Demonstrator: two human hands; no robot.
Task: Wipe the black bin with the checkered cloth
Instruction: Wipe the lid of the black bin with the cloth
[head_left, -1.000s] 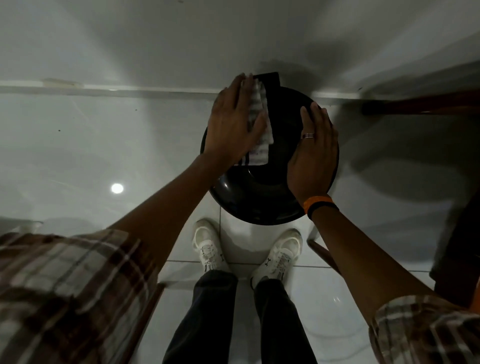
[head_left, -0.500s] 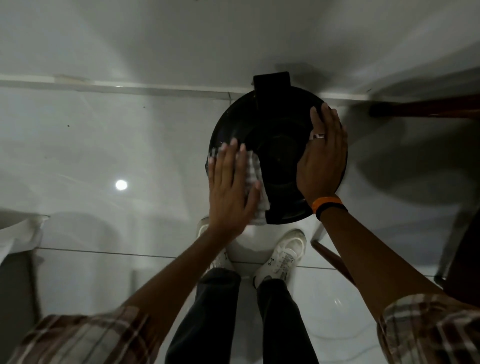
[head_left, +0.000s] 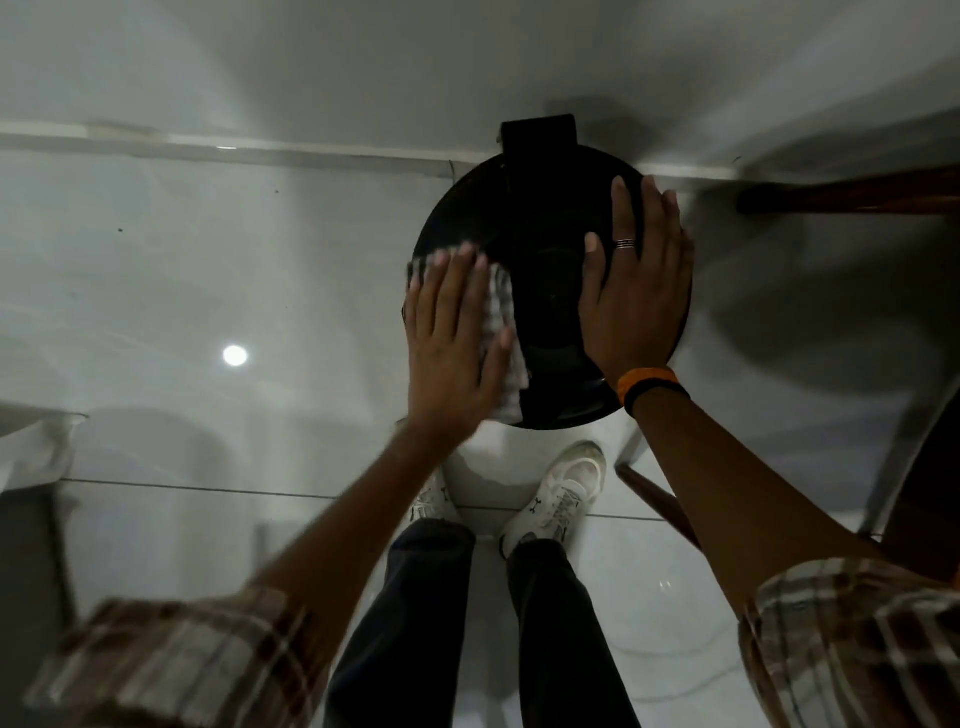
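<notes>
The black bin (head_left: 545, 312) stands on the floor against the far wall, just beyond the shoes. The left hand (head_left: 452, 343) presses the checkered cloth (head_left: 501, 317) flat on the lid's left edge, fingers spread; the right hand (head_left: 631, 291) rests open (gripping nothing) on the right side. Near the rim, the cloth could slide off, or uneven pressure might tip the lid.

Glossy white tile floor (head_left: 156, 291), wooden chair leg (head_left: 852, 197) right.

Plaid sleeves (head_left: 171, 660), orange wristband (head_left: 647, 378), ring (head_left: 625, 244), seemingly white sneakers (head_left: 563, 488)
</notes>
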